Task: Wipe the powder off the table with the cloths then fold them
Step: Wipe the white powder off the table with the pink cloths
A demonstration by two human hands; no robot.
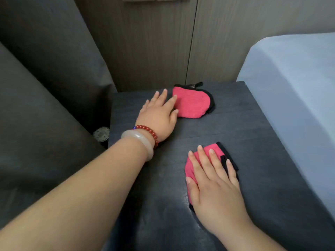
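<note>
Both hands flat on pink cloths, dark table.
Left hand spread, fingertips touching far cloth edge; right hand spread, pressing near cloth underneath.

Far cloth at table back, left hand beside it; near cloth under right hand

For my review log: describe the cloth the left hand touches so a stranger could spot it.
On the dark grey wood-grain table, look to the far edge by the wall. The pink terry cloth with black trim lies there, the left hand touching its edge. Unlike the other pink cloth, it is mostly uncovered.
</note>
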